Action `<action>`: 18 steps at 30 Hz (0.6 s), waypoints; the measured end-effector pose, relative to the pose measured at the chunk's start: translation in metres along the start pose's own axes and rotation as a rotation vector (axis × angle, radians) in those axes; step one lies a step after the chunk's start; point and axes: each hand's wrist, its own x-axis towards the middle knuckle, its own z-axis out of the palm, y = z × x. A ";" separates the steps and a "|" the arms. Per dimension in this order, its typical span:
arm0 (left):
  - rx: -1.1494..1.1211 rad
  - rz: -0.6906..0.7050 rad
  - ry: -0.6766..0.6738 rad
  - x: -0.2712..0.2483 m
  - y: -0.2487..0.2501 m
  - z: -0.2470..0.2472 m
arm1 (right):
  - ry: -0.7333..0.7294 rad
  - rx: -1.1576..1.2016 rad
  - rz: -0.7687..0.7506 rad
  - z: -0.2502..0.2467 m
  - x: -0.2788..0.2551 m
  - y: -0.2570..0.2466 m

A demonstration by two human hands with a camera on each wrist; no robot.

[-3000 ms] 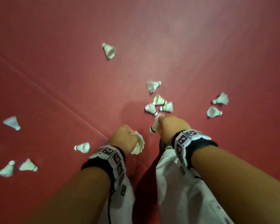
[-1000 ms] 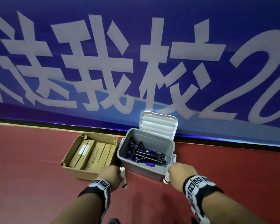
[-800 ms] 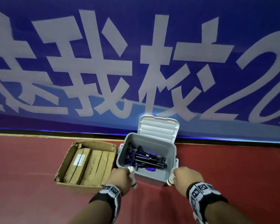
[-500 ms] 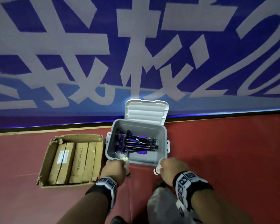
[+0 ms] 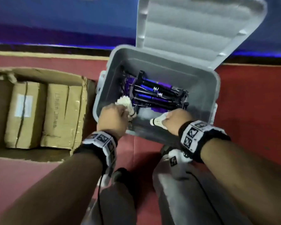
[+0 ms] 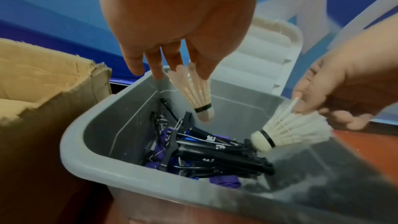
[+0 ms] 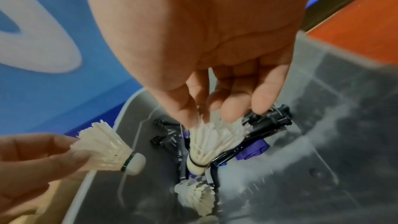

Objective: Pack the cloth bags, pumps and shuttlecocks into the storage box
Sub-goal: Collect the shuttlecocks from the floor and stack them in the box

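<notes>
The grey storage box stands open on the red floor with its lid tipped back. Black pumps and purple cloth bags lie inside. My left hand pinches a white shuttlecock by its feathers, cork down, over the box's near left corner. My right hand pinches a second shuttlecock by the feather tips above the near side. Another shuttlecock lies low in the box under my right hand.
A torn cardboard carton holding brown packages sits against the box's left side. A blue banner wall runs right behind both. My knees are close to the box's near wall.
I took shuttlecocks off the red floor and came up to the box. Both hands have moved from in front of its near wall to over its open top, each holding a shuttlecock.
</notes>
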 end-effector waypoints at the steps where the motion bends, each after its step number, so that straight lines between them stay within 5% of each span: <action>1: 0.019 0.015 0.020 0.023 -0.014 0.017 | -0.014 -0.018 -0.001 0.015 0.034 0.002; 10: 0.341 0.310 0.015 0.119 -0.077 0.096 | -0.062 -0.024 -0.091 0.091 0.208 -0.002; 18: 0.139 0.192 0.037 0.133 -0.083 0.104 | -0.104 -0.262 -0.212 0.094 0.257 -0.038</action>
